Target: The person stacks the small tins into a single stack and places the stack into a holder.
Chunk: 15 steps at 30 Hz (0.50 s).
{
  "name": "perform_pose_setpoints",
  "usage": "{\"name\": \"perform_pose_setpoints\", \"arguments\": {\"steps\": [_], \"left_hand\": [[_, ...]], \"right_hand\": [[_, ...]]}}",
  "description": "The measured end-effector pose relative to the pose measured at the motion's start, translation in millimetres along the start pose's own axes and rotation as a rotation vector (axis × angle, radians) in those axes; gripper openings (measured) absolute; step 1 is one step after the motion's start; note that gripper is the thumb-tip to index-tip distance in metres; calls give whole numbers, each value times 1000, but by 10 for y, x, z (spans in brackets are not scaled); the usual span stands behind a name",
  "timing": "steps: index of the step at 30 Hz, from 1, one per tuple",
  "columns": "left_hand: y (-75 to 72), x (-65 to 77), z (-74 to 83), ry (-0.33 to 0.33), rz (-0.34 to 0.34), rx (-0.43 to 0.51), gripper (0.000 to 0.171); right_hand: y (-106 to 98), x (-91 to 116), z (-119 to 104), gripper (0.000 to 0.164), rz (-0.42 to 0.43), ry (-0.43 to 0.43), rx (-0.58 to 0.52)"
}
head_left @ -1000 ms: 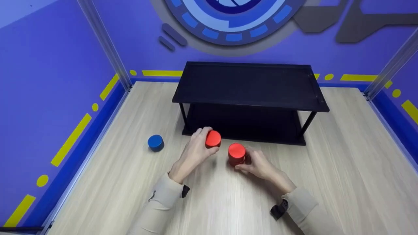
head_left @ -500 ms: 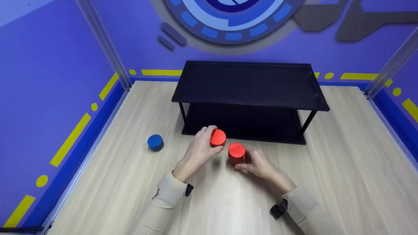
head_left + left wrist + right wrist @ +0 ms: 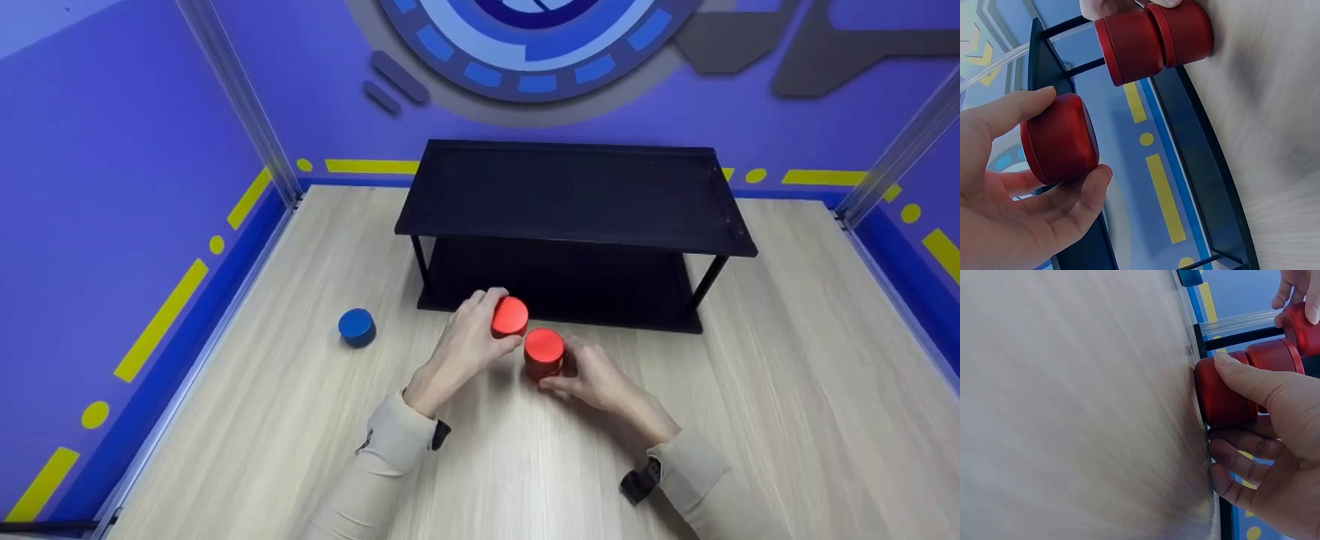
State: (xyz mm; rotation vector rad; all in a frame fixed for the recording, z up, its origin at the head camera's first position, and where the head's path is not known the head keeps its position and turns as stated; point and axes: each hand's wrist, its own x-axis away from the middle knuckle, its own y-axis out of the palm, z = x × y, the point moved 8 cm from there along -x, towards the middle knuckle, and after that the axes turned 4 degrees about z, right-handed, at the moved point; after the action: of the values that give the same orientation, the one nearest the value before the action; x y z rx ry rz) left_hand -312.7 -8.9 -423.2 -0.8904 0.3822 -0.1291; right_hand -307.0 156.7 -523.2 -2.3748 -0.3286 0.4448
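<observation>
Between its thumb and fingers my left hand (image 3: pixel 469 337) holds a small red lidded tin (image 3: pixel 1061 138), raised off the table. To its right two similar red tins stand stacked, the upper tin (image 3: pixel 1129 48) on the lower tin (image 3: pixel 1221 394). My right hand (image 3: pixel 600 375) grips the lower one from the right, thumb on the near side, with its fingers close to the tabletop. The held tin is up beside the stack's top, slightly behind and left of it in the head view.
A blue tin (image 3: pixel 358 328) stands on the wooden table (image 3: pixel 247 420) left of my left hand. Behind the hands is a black two-tier shelf (image 3: pixel 577 199), its lower front edge close to them. Blue-purple panels (image 3: pixel 150 187) wall the table at the back and sides.
My left hand has moved right with its red tin, closing the distance to the stack. The right hand and the two stacked tins have stayed in place.
</observation>
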Motion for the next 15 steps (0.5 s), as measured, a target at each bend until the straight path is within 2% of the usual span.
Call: {"name": "perform_pose_setpoints", "arguments": {"steps": [15], "left_hand": [[92, -19, 84, -2, -28, 3, 62]], "right_hand": [[4, 3, 12, 43, -4, 13, 0]]}}
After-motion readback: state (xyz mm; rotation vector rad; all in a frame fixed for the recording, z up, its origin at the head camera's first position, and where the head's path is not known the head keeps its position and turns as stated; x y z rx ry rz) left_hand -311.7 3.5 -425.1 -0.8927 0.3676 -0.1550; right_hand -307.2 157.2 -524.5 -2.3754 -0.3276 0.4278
